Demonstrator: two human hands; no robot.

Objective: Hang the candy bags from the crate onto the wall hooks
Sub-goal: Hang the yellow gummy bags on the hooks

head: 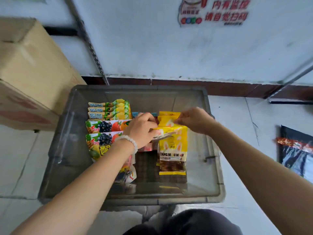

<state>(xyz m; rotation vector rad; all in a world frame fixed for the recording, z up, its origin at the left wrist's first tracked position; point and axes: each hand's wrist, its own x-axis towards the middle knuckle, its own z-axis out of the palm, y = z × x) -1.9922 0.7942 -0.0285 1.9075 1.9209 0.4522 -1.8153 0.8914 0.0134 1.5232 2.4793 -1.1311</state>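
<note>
A grey see-through plastic crate (215, 192) stands on the floor below me, holding candy bags in rows. Yellow bags (172, 150) printed TANG MOU MOU stand at the right of the crate. My left hand (142, 128), with a white bead bracelet on its wrist, grips the top of the front yellow bag. My right hand (194, 120) pinches the top edge of the yellow bags just behind. Fruit-print bags (101, 128) and yellow-green bags (110, 109) lie at the crate's left. No wall hooks are in view.
A cardboard box (28, 68) stands on another at the left. A slotted metal upright (89, 44) runs down the white wall, another rail (294, 75) at the right. Dark packets (296, 153) lie on the floor right. My knee (194, 223) is at the bottom.
</note>
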